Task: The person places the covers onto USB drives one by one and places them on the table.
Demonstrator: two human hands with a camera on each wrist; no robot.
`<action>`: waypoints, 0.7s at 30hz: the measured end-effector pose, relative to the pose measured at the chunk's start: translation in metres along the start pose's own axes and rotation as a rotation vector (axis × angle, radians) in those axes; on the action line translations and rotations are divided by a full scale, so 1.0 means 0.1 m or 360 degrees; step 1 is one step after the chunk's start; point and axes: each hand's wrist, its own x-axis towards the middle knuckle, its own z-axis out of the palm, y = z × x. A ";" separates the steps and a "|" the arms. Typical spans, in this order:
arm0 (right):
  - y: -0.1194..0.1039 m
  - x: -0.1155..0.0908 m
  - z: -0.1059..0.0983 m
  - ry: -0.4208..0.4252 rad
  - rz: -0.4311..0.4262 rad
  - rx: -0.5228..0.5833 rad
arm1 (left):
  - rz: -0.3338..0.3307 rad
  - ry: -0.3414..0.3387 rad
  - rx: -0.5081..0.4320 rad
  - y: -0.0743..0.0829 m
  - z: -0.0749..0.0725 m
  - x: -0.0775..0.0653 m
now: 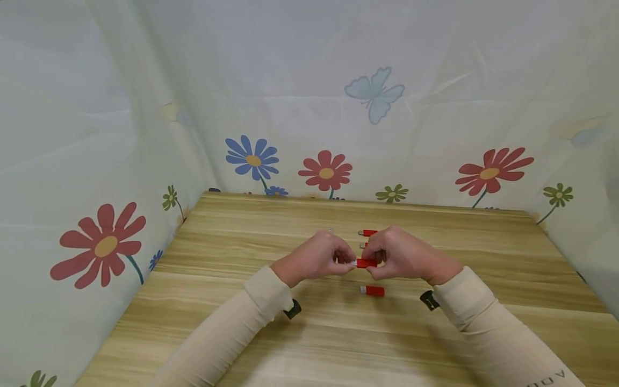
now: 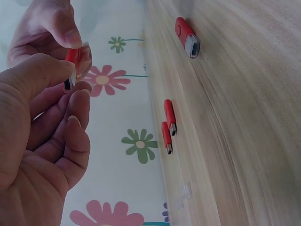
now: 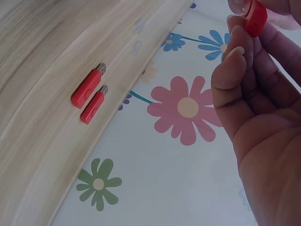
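The held stick (image 1: pixel 366 263) is in the air above the worktop (image 1: pixel 338 344), shared between both hands. The left hand (image 1: pixel 321 257) pinches its plug end between thumb and forefinger, the other fingers loosely bent; the right hand (image 1: pixel 405 255) grips its red body between thumb and fingertips. Beyond the held stick lie two far sticks (image 3: pixel 88 85), side by side with bare metal plugs; beyond and to its left lie small clear pieces (image 3: pixel 136 47), probably caps. On the person's side of it lies the near stick (image 1: pixel 373 291), its plug seemingly under a clear cover. From this layout, the step in hand looks like working a cap at the plug end, most likely drawing it off; whether one sits there now, the fingers hide. If so, the next move calls for a firm right-hand hold and a straight leftward pull, without twisting the plug.
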 end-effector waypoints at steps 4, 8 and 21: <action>0.00 0.00 0.00 -0.0002 0.0005 0.0007 | 0.0013 -0.0013 0.0013 0.00 0.01 0.00; 0.01 -0.01 0.00 0.0014 -0.0010 0.0002 | 0.0011 -0.0015 0.0029 0.01 0.02 0.02; 0.09 -0.04 -0.02 0.0036 0.0075 -0.0027 | 0.0006 0.0091 0.0038 0.02 0.08 0.10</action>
